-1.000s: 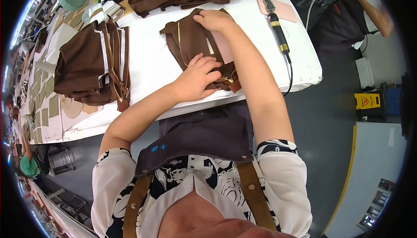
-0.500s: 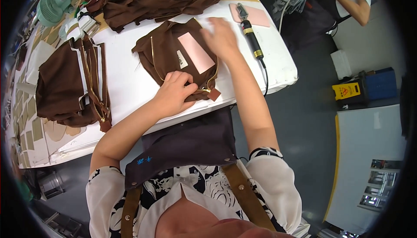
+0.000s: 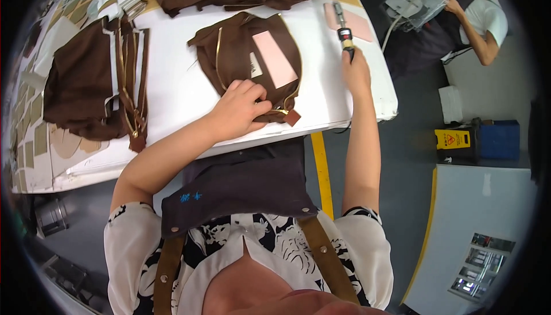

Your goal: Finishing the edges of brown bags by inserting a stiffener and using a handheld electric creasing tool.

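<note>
Head view:
- Touching soft brown bag (image 3: 238, 62) with half-curled left hand (image 3: 244, 108), grip unclear
- Gripping rod-shaped tool (image 3: 344, 33) in closed right hand (image 3: 357, 72)
- Showing flat pink strip (image 3: 275, 61)

Brown fabric pc (image 3: 236, 53), sl. rumpled, lies approx. mid-surface (image 3: 178, 79), near end by front edge; gold zip (image 3: 218, 48) on L side, sm. white label (image 3: 255, 66) & pale pink strip (image 3: 274, 59) on top. Blk-handled tool (image 3: 345, 33), metal tip, nr R edge, tip twd far edge; handle gripped at near end.
</note>
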The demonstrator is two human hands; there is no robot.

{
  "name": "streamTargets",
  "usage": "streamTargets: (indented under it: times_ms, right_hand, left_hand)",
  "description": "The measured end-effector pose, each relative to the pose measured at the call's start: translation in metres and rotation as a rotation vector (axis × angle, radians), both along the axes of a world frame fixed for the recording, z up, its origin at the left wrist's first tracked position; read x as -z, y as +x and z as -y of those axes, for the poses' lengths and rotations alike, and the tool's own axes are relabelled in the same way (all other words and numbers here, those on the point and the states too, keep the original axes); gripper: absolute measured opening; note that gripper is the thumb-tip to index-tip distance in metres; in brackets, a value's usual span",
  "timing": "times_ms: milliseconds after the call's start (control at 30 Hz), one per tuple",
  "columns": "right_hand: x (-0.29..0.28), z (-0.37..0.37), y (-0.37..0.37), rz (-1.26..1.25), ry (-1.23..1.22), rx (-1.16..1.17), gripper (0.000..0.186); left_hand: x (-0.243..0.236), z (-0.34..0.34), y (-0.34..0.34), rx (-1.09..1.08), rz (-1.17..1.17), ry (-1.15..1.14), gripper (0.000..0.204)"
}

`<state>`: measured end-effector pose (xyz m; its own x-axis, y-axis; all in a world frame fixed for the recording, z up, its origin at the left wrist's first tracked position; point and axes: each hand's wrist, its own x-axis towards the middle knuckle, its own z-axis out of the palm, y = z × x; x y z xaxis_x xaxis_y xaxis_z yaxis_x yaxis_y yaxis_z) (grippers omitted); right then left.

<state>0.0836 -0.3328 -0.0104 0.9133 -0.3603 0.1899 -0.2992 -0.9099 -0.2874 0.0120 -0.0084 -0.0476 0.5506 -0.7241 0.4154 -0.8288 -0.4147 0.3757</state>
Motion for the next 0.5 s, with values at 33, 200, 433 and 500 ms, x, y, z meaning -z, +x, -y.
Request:
streamTargets:
  times_ms: [33,200,433,500]
  right_hand:
    - [0.006,0.003,-0.009,0.066,0.236,-0.099,0.041]
    - [-0.035,-0.046,-0.078,-0.103,1.039,-0.278,0.032]
    - [-0.036,-0.077,-0.128,-0.244,1.001,-0.450,0.041]
    - [-0.035,-0.081,-0.137,-0.339,0.918,-0.388,0.041]
  left_hand:
    - [-0.001,0.001,0.001,0.000,-0.004,0.006,0.035]
    - [-0.001,-0.002,0.001,-0.020,0.047,-0.024,0.040]
    - [0.001,0.000,0.002,-0.002,0.095,-0.011,0.038]
    - [0.000,0.000,0.000,-0.004,0.083,-0.001,0.039]
